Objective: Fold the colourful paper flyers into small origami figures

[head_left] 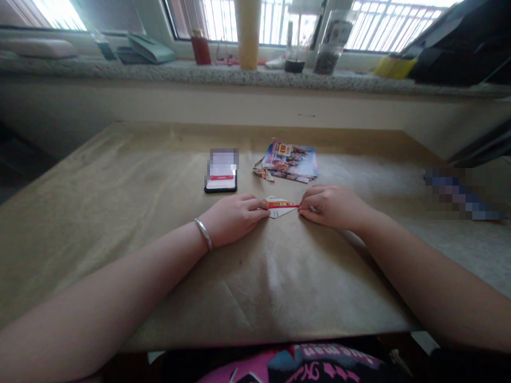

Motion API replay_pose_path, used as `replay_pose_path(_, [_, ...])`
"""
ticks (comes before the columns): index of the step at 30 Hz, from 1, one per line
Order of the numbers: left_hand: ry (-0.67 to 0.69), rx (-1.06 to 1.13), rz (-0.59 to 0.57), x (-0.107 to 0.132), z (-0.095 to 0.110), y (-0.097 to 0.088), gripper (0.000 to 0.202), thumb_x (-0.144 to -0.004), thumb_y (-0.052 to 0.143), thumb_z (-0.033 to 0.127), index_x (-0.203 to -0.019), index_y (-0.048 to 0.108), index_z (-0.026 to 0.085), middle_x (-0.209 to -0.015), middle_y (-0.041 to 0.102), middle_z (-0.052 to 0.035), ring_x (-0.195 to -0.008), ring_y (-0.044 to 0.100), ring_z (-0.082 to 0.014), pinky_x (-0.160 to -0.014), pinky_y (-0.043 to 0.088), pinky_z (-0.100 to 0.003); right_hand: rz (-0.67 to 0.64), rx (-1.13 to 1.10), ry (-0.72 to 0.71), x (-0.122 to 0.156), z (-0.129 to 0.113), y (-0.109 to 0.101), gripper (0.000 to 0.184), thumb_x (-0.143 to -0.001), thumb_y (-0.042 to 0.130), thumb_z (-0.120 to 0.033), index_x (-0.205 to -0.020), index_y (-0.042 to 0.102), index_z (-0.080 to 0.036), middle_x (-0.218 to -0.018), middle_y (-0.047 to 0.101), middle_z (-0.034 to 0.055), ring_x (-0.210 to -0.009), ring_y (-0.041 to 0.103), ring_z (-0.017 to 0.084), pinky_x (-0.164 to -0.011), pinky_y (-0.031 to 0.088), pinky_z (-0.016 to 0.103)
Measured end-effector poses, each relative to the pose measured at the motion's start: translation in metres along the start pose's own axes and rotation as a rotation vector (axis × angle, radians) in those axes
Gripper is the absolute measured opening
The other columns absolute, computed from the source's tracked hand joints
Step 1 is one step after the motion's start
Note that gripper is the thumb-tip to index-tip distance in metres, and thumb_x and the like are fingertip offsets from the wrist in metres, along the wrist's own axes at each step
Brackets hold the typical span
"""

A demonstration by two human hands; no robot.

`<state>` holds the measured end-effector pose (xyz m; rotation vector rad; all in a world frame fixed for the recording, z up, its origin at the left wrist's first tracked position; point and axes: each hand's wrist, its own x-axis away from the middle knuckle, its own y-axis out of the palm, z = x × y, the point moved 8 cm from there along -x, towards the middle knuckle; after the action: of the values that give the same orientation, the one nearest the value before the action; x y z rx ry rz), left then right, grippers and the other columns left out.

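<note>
A small folded piece of printed paper [280, 206], white with red and yellow, lies on the brown paper-covered table [120, 202]. My left hand [235, 215], a silver bangle at its wrist, pinches the paper's left end with curled fingers. My right hand [333, 206] pinches the right end, fingers closed. Both hands rest on the table, with the paper stretched between them.
A stack of colourful printed leaflets [291, 160] lies just behind the hands, with torn scraps [264, 173] beside it. A phone [221, 173] lies left of the leaflets. A stone windowsill [159, 72] at the back holds a red jar [200, 49], a tall yellow cylinder [248, 33] and glass jars [331, 50].
</note>
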<state>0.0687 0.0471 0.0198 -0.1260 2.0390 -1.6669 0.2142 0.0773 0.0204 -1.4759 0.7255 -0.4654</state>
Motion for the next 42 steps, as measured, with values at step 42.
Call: replay_pose_path(42, [-0.106, 0.066, 0.039, -0.004, -0.010, 0.002, 0.018, -0.089, 0.048, 0.016, -0.091, 0.066, 0.017, -0.096, 0.067, -0.0045, -0.082, 0.062, -0.0144, -0.074, 0.050, -0.025, 0.209, 0.022, -0.052, -0.022, -0.041, 0.009, 0.026, -0.092, 0.046, -0.031, -0.087, 0.070, -0.021, -0.083, 0.065, 0.0051, -0.076, 0.055, 0.016, -0.062, 0.035, 0.027])
